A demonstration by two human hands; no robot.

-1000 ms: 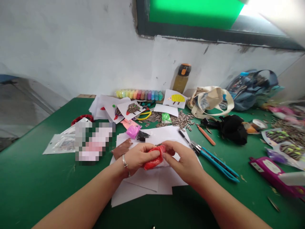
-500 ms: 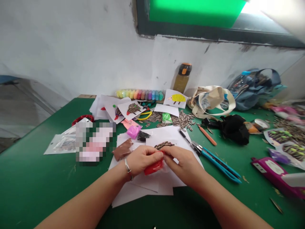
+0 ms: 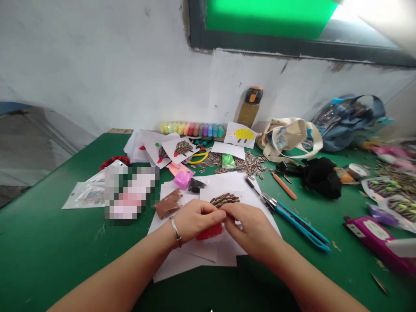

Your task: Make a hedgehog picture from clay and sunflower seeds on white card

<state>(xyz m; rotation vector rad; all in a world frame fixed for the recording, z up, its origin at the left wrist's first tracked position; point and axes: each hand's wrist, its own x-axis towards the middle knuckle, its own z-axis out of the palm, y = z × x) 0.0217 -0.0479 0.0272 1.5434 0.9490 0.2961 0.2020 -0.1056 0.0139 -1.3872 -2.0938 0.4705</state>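
My left hand (image 3: 195, 219), with a silver bracelet at its wrist, is closed on a packet of red clay (image 3: 209, 232); part of the packet is hidden under the fingers. My right hand (image 3: 248, 221) is pinched, its fingertips meeting the left thumb just above the packet. What lies between these fingertips is too small to make out. Beneath both hands are white paper sheets (image 3: 165, 268). Just beyond the fingers, striped sunflower seeds (image 3: 225, 199) form a cluster on a sheet. A brown clay packet (image 3: 169, 203) lies left of my left hand.
Pink (image 3: 183, 179) and black clay packets (image 3: 196, 185) lie behind. A blue-handled cutter (image 3: 302, 225) and a pen (image 3: 255, 188) are at the right. Loose seeds (image 3: 250, 162), hedgehog picture cards (image 3: 182, 148), a bottle (image 3: 249, 108) and a tote bag (image 3: 286, 136) stand or lie farther back.
My fingertips have come together above the red packet, and the left thumb has shifted slightly right. Less of the red packet shows now. The view has shifted slightly.
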